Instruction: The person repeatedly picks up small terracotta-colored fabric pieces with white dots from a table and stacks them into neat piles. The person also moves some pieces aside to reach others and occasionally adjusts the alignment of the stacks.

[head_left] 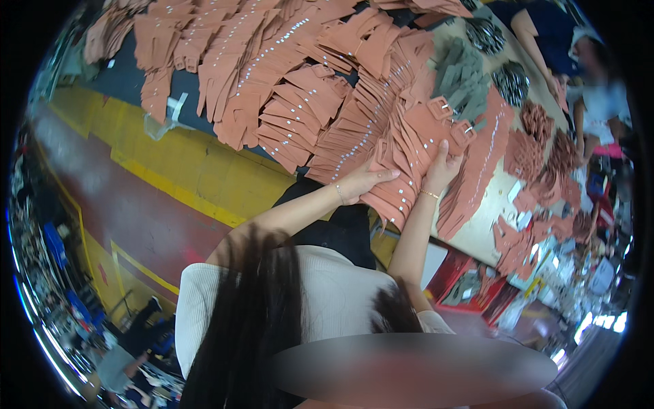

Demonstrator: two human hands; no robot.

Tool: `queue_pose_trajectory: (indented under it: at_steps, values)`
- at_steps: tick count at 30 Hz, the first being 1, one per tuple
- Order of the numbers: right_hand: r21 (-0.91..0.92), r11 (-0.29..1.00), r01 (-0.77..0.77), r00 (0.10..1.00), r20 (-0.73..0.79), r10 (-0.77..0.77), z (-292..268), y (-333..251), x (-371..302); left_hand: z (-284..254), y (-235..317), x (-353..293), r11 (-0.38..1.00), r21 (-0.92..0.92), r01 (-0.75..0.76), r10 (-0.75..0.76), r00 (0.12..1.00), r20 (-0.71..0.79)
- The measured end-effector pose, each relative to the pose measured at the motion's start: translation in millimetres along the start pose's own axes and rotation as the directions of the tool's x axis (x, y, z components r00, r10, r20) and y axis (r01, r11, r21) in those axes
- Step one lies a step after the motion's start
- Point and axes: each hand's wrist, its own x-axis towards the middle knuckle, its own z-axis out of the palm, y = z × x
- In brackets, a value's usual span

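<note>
A fanned bundle of salmon-coloured fabric belts [407,153] with small white stickers lies between my hands at the near edge of the table. My left hand [362,184] grips its near left side, thumb across the top and the other fingers partly hidden. On the right side, my right hand [443,170] holds the bundle with the thumb pointing up and fingers underneath. Just beyond my right thumb, a square fabric-covered buckle [463,133] sticks out, and a second buckle [441,108] sits farther left.
Rows of stickered salmon pieces [300,112] cover the table's left and middle. Grey-green strips [463,78] and dark coiled bundles [510,83] lie at the far right, near another person's arm [535,51]. A red bin [470,283] stands below the table, right of my right forearm.
</note>
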Motion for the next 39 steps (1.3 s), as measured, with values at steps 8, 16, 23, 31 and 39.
queue_pose_trajectory:
  at_steps: [8,16,23,31,39]
  values:
    - [-0.168,0.986,-0.019,0.988,-0.157,-0.008,-31,-43,-22,-3,-18,3,0.990,0.139,0.029,-0.045,0.993,0.112]
    - [0.038,0.997,0.069,0.974,-0.219,-0.060,-18,-77,-28,0,-1,-5,0.970,0.240,0.043,-0.084,0.983,0.162]
    - [-0.273,0.962,-0.033,0.996,-0.085,0.010,52,-19,3,-61,27,11,0.992,0.003,-0.127,0.126,0.984,0.125]
    - [-0.711,0.681,-0.173,0.972,-0.012,0.233,82,65,13,-119,4,32,0.983,0.170,0.067,-0.022,0.968,-0.249]
    - [-0.708,0.690,-0.152,0.971,0.023,0.237,82,65,21,-114,5,31,0.944,0.328,0.026,0.092,0.936,-0.339]
